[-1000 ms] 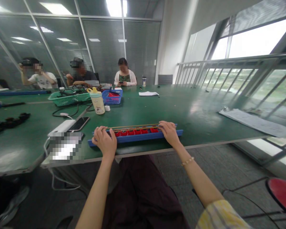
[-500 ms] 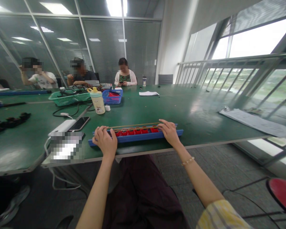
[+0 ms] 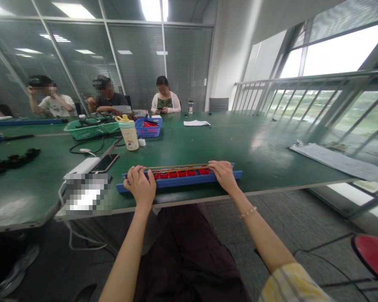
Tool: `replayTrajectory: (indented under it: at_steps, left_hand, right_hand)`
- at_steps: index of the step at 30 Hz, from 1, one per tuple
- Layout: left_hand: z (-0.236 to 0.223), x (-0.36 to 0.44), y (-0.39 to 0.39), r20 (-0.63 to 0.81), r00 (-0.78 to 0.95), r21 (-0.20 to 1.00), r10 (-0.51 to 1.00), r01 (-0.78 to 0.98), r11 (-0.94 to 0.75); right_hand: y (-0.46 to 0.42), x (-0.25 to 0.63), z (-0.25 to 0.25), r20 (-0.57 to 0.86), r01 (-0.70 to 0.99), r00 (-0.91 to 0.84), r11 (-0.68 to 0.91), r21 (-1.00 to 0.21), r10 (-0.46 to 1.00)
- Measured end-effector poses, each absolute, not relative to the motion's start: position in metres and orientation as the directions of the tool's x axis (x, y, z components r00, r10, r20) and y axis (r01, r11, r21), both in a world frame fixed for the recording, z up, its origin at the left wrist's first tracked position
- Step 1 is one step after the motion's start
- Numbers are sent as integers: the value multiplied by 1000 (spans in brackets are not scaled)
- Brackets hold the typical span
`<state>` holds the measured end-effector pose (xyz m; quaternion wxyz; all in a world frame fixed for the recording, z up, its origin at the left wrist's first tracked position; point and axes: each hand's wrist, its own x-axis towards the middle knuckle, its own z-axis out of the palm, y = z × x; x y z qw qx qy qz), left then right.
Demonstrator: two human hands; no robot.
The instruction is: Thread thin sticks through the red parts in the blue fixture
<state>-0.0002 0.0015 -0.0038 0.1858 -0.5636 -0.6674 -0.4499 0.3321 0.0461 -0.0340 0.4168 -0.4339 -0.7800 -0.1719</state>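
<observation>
A long blue tray lies along the near edge of the green table. Several red parts sit in a row inside it. A thin tan rubber band is stretched lengthwise just above the tray. My left hand is closed on the band's left end, over the tray's left part. My right hand pinches the band's right end, resting on the tray near its right end.
A phone and a white power bank lie left of the tray. Farther back stand a cream bottle, a blue basket and a green basket. Papers lie at the right. Three people sit at the far side.
The stretched band has come slightly lower, closer to the tray, and both hands shifted a little with it. The tray stays where it was.
</observation>
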Motion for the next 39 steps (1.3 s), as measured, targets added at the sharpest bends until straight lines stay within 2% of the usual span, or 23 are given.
replayTrajectory:
  at_steps: [8,16,28,39]
  left_hand:
    - [-9,-8,6,784,-218,350,581,928,-125]
    - [-11,-10,9,800,-275,415,534,895,-161]
    - [-14,-11,13,810,-232,434,538,855,-285]
    - [-12,-11,10,803,-229,409,551,883,-230]
  right_hand:
    - [47,333,-35,802,828,-262,551,-99,537]
    - [49,334,-37,804,822,-260,559,-105,534]
    - [49,334,-37,812,819,-253,563,-111,527]
    - [48,334,-36,807,820,-253,561,-114,534]
